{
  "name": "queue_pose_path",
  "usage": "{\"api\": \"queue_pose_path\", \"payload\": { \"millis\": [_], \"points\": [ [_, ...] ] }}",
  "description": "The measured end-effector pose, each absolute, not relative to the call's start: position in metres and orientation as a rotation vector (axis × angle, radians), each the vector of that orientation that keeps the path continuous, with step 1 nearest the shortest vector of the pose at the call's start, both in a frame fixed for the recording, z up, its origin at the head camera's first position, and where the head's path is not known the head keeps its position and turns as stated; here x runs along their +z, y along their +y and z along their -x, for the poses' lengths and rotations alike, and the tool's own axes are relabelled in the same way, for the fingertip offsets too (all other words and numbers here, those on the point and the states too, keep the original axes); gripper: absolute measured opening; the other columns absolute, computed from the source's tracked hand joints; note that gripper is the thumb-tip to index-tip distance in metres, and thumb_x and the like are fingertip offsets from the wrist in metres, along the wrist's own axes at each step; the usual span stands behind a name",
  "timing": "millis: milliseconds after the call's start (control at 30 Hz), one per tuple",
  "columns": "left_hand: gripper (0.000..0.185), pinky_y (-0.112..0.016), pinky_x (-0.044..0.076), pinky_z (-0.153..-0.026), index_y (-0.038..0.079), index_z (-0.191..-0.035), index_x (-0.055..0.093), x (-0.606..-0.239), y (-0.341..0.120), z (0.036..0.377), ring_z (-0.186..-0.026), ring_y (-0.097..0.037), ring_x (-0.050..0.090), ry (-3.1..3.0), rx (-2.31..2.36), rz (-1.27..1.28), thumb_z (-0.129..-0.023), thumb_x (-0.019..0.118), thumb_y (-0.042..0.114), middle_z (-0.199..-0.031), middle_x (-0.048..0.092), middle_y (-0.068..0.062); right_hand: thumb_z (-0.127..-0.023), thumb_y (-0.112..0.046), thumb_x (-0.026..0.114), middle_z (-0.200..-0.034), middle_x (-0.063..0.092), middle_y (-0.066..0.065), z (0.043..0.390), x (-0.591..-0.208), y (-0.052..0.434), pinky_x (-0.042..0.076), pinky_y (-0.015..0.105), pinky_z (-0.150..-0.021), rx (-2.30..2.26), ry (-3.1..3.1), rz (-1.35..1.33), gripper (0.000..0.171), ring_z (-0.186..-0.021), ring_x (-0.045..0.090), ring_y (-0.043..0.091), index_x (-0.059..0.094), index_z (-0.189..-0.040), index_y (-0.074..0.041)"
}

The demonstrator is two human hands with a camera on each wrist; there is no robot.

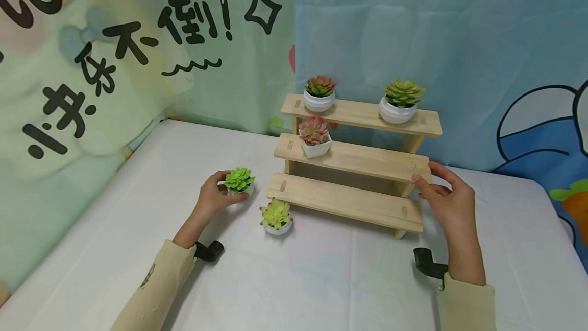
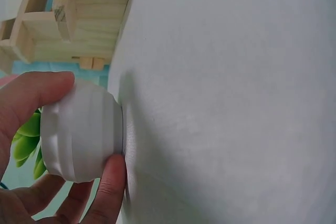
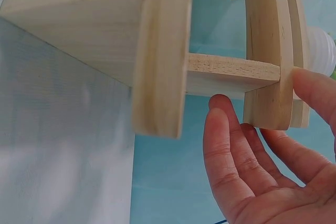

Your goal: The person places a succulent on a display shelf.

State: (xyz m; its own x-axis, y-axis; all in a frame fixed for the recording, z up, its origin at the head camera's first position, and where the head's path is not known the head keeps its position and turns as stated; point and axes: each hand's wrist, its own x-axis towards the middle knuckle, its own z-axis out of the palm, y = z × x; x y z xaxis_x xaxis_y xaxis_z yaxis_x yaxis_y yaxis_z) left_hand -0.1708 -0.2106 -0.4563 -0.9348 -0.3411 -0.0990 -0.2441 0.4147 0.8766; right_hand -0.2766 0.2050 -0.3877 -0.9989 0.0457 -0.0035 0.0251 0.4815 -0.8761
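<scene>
A three-step wooden stand (image 1: 353,167) sits on the white table (image 1: 321,280). My left hand (image 1: 216,195) grips a small white pot (image 2: 81,135) holding a bright green succulent (image 1: 239,179), resting on the table left of the stand. A yellow-green succulent (image 1: 276,216) in a white pot stands in front of it. My right hand (image 1: 447,198) holds the right end of the stand's middle step (image 3: 262,51), thumb on top and fingers (image 3: 231,156) beneath. On the stand sit a pink succulent (image 1: 314,137), a reddish one (image 1: 319,92) and a green one (image 1: 400,100).
A printed curtain (image 1: 138,55) hangs along the left and back of the table, a blue one (image 1: 459,40) behind the stand. The white cloth stretches bare toward me in front of the stand.
</scene>
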Motion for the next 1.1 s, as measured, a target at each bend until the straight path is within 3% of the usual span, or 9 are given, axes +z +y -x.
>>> {"api": "queue_pose_path", "payload": {
  "millis": [167, 400, 500, 700, 967, 1100],
  "points": [
    [0.072, -0.051, 0.045, -0.098, -0.006, -0.137, 0.047, -0.457, -0.21, 0.171, -0.119, -0.041, 0.053, -2.553, -1.562, -0.533, -0.077, 0.081, 0.013, -0.135, 0.049, -0.026, -0.091, -0.038, 0.068, -0.142, 0.047, 0.015, 0.29, -0.407, 0.215, 0.045, 0.007, -0.064, 1.611, -2.657, 0.073, 0.068, -0.069, 0.059, -0.011, 0.044, -0.147, -0.01],
    [0.071, -0.05, 0.046, -0.095, -0.004, -0.136, 0.049, -0.457, -0.21, 0.17, -0.117, -0.04, 0.054, -2.545, -1.529, -0.556, -0.076, 0.082, 0.015, -0.135, 0.05, -0.025, -0.082, -0.056, 0.069, -0.143, 0.048, 0.007, 0.332, -0.468, 0.243, 0.048, 0.008, -0.07, 1.557, -2.644, 0.055, 0.073, -0.077, 0.065, -0.004, 0.046, -0.146, -0.028],
    [0.071, -0.05, 0.047, -0.095, -0.005, -0.136, 0.049, -0.454, -0.21, 0.168, -0.117, -0.041, 0.055, -2.526, -1.522, -0.53, -0.076, 0.082, 0.014, -0.135, 0.05, -0.025, -0.083, -0.056, 0.068, -0.144, 0.046, 0.008, 0.325, -0.458, 0.238, 0.047, 0.006, -0.07, 1.546, -2.668, 0.07, 0.075, -0.076, 0.064, -0.006, 0.045, -0.147, -0.026],
    [0.07, -0.044, 0.053, -0.085, -0.006, -0.135, 0.05, -0.443, -0.205, 0.165, -0.11, -0.039, 0.057, -2.484, -1.494, -0.432, -0.075, 0.082, 0.011, -0.131, 0.051, -0.025, -0.092, -0.043, 0.065, -0.147, 0.043, 0.016, 0.292, -0.407, 0.221, 0.044, 0.006, -0.07, 1.566, -2.716, 0.083, 0.071, -0.072, 0.06, -0.009, 0.04, -0.15, -0.012],
    [0.069, -0.037, 0.056, -0.081, -0.005, -0.133, 0.051, -0.421, -0.19, 0.16, -0.106, -0.037, 0.06, -2.457, -1.48, -0.298, -0.074, 0.083, 0.008, -0.126, 0.052, -0.022, -0.086, -0.052, 0.068, -0.143, 0.046, 0.014, 0.316, -0.444, 0.238, 0.046, 0.005, -0.065, 1.552, -2.646, 0.041, 0.074, -0.071, 0.061, -0.01, 0.045, -0.147, -0.017],
    [0.069, -0.038, 0.056, -0.082, -0.006, -0.133, 0.05, -0.412, -0.183, 0.152, -0.107, -0.037, 0.059, -2.449, -1.498, -0.263, -0.074, 0.083, 0.007, -0.127, 0.051, -0.022, -0.09, -0.045, 0.066, -0.146, 0.044, 0.018, 0.298, -0.415, 0.222, 0.044, 0.006, -0.065, 1.582, -2.692, 0.051, 0.072, -0.07, 0.058, -0.011, 0.042, -0.149, -0.01]
  ]
}}
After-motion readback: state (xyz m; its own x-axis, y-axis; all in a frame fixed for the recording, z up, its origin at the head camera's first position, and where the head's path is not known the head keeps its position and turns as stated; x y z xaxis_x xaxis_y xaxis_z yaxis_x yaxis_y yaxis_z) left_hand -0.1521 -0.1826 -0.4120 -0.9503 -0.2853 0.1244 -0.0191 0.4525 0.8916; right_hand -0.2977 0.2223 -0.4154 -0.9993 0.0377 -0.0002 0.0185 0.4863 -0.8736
